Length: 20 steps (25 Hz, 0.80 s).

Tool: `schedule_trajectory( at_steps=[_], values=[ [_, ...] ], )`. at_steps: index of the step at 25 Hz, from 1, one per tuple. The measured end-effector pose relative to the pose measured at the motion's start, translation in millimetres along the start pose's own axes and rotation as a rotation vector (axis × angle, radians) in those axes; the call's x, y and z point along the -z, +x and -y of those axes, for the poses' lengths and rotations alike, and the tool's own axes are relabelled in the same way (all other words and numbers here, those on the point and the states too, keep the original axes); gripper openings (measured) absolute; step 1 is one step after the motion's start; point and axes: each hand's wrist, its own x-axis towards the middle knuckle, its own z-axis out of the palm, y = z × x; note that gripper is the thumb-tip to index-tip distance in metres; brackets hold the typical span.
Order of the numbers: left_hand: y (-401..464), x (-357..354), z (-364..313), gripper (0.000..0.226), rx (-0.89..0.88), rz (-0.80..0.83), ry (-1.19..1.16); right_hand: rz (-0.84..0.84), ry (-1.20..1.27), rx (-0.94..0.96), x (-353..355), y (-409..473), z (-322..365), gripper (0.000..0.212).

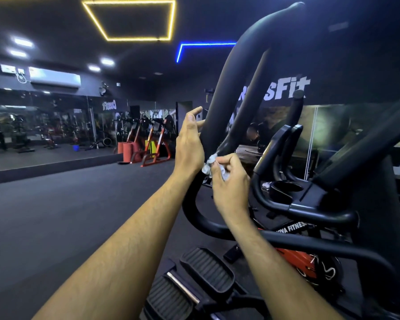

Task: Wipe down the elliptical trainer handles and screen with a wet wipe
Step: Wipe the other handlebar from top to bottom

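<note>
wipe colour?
White, crumpled wipe in the right hand at the black handle; head view.

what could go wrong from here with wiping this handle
The crumpled white wet wipe is only pinched by the right hand against the black foam-covered elliptical handle, so it may slip and fall to the ribbed black pedals. The left hand rests loosely on the handle with fingers extended, so the handle may swing. Bunched up, the wipe may miss patches.
</note>
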Motion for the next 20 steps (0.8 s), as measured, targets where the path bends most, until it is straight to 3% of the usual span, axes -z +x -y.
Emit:
schedule_trajectory(
  at_steps=[3, 7, 10, 13, 16, 20],
  values=[
    [0.6, 2.5, 5.0, 0.048, -0.037, 0.049, 0.042, 0.038, -0.120, 0.297, 29.9, 28.1, 23.5, 0.006],
    [12.1, 4.2, 15.7, 0.053, -0.013, 0.114, 0.011, -0.090, -0.279, 0.712, 64.7, 109.0, 64.9, 0.023],
    [9.3, 6.0, 18.4, 0.055, -0.024, 0.105, 0.051, -0.018, -0.330, 0.870, 57.1, 131.4, 62.5, 0.017],
    [6.1, 5.0, 16.1, 0.056, -0.011, 0.122, 0.091, 0.157, -0.433, 1.057, 60.5, 130.1, 47.0, 0.018],
    [11.5, 4.0, 17.6, 0.060, -0.021, 0.127, 0.123, 0.151, -0.505, 1.143, 76.0, 149.4, 58.6, 0.018],
    [9.3, 3.4, 19.7, 0.062, -0.031, 0.119, 0.142, 0.063, -0.522, 1.050, 66.8, 148.0, 75.1, 0.017]
  ],
)
